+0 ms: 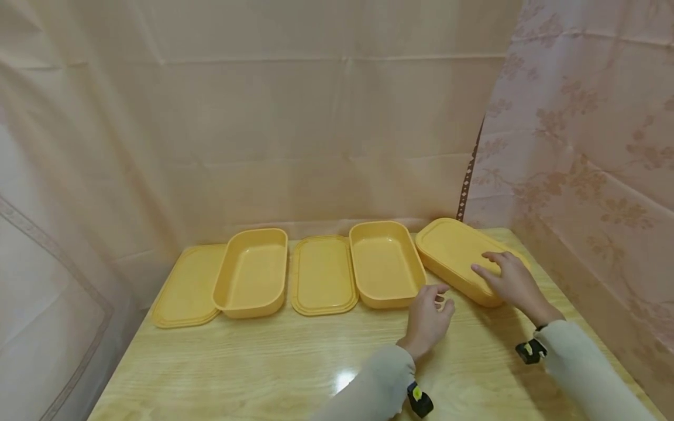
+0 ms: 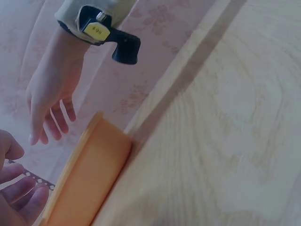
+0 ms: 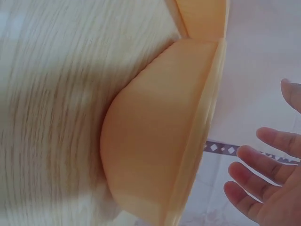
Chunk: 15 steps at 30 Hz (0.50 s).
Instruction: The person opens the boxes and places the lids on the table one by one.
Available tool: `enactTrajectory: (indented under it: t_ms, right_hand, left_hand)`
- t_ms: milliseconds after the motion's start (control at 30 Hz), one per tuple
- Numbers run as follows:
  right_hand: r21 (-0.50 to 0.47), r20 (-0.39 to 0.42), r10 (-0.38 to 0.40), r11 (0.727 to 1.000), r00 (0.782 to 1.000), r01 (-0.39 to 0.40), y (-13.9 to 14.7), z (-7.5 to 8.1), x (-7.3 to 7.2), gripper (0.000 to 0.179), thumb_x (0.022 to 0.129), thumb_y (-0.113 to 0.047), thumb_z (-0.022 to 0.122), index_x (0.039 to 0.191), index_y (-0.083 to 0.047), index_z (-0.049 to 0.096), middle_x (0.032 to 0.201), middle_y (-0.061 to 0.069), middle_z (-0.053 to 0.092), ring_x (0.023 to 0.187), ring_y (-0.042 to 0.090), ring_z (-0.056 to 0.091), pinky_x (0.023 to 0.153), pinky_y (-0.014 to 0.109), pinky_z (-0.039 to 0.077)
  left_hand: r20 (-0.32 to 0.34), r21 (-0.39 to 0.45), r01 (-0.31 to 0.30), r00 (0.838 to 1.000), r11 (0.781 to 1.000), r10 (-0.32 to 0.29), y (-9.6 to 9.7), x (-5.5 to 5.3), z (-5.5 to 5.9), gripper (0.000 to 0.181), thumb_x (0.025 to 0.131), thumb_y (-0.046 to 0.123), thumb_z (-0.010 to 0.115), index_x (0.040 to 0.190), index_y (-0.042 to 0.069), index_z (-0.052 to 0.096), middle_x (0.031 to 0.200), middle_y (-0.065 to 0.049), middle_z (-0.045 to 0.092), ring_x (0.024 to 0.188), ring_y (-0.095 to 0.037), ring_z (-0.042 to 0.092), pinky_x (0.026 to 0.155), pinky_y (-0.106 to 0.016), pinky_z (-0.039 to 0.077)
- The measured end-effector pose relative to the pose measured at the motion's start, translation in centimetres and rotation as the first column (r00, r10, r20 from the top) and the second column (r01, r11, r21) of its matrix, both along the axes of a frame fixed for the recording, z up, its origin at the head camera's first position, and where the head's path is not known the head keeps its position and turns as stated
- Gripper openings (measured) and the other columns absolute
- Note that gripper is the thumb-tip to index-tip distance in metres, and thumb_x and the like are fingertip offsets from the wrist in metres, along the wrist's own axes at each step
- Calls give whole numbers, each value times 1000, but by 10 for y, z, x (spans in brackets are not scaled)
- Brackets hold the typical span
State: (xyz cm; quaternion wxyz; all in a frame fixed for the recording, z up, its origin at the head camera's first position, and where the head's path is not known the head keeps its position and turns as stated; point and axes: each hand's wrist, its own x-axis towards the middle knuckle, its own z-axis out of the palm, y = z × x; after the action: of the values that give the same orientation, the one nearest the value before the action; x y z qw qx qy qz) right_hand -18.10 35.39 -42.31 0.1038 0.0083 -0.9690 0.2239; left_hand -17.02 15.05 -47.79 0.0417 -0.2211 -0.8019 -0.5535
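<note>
A yellow box with its lid on stands slanted at the right end of the row. Over its lid hovers my right hand, fingers spread and holding nothing; the right wrist view shows a gap between the fingertips and the lid's edge. My left hand hangs loosely curled by the front right corner of an uncovered yellow box, with nothing in its grasp. From the left wrist, the lidded box's side wall shows beside the left fingers.
Left of the uncovered box lies a flat yellow lid. Farther left stand another uncovered yellow box and a second flat lid, partly overlapped by that box. Curtains hang behind and beside the wooden table.
</note>
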Motion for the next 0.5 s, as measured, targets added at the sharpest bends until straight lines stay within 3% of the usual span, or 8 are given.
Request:
enactTrajectory:
  t_ms: [233,500]
  right_hand:
    - [13,24,-31,999,999,31,11,-6,-3,67,100,-47,48,134,11,47,133,40,43,116,58,41,93,71,37]
    - [30,25,-47,998,999,47,21,-12,-7,70,99,-49,48,135,11,46,133,43,40,115,60,40,91,71,37]
  left_hand:
    - [75,10,17,997,1000,-18,11,4,-5,25,96,23,62,115,8,67,111,-4,66,92,-5,63,75,-12,49]
    - [264,98,19,963,995,-45,25,4,-10,24,96,30,62,109,11,69,102,5,69,87,1,61,75,-14,50]
